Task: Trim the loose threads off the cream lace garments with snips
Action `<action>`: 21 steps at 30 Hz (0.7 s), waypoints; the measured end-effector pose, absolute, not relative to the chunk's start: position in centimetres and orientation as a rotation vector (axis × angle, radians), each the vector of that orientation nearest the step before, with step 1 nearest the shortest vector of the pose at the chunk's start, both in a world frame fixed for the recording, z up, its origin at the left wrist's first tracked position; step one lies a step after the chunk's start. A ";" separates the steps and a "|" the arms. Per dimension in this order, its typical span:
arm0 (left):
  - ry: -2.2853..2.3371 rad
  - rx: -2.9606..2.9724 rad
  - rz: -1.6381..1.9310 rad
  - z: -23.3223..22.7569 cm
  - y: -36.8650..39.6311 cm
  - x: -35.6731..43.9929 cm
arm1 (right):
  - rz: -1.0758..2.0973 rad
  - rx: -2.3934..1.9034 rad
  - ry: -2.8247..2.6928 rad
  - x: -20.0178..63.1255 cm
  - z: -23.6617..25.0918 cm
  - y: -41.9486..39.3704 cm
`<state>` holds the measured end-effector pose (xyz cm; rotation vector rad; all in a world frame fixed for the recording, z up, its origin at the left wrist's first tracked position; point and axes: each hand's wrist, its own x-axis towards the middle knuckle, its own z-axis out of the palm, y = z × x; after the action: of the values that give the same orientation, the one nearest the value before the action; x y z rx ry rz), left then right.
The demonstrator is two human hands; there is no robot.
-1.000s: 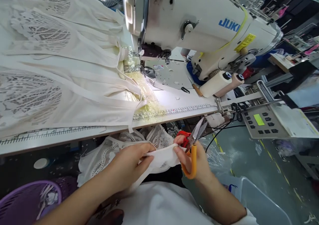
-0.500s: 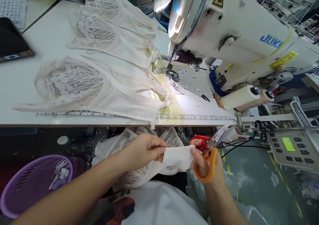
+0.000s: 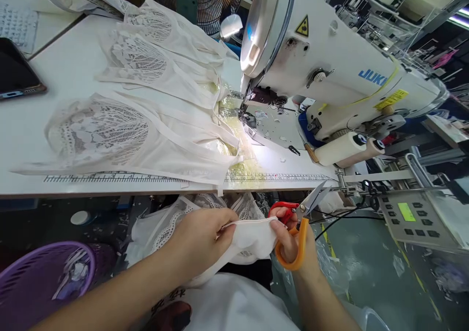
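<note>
In my lap, below the table edge, lies a white lace bra (image 3: 252, 236). My left hand (image 3: 205, 233) pinches one part of its white band between thumb and fingers. The band's other end is pinched by my right hand (image 3: 291, 238), so a short stretch spans the two hands. Hooked on the right hand's fingers is a pair of scissors (image 3: 302, 223) with one red and one orange handle. The scissor blades point up and to the right, away from the cloth, slightly apart. Several more white lace bras (image 3: 110, 131) lie on the table.
A sewing machine (image 3: 337, 62) stands on the white table, with thread cones (image 3: 340, 148) at its right. A measuring tape (image 3: 117, 178) runs along the table's front edge. A phone (image 3: 18, 72) lies far left, a purple basket (image 3: 47, 253) below. A control panel (image 3: 417, 218) is at right.
My left hand has slid along the band and turned, its back now more toward me. The band between my hands sags more. The view has shifted slightly; the scissors stay in my right hand.
</note>
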<state>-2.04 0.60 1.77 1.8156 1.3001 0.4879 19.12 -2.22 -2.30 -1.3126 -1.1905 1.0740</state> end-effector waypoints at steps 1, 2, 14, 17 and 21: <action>1.291 1.820 0.468 1.8 0.6 -2.0 | 1.080 -1.293 -1.178 19.0 -2.2 -2.2; 1.277 1.810 0.466 1.7 0.7 -2.0 | 1.083 -1.272 -1.164 19.0 -2.2 -2.2; 1.033 1.323 0.491 1.2 1.8 -2.3 | 1.040 -1.305 -1.209 19.2 -2.7 -2.6; 1.061 1.340 0.454 2.0 1.9 -2.1 | 1.078 -1.288 -1.194 19.1 -2.8 -2.6; 1.078 1.351 0.423 2.8 2.2 -2.0 | 1.072 -1.269 -1.197 19.1 -3.3 -2.4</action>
<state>-2.04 2.22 2.76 1.3512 1.0784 0.4227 19.14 -2.37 -3.30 -1.2689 -1.1972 1.0721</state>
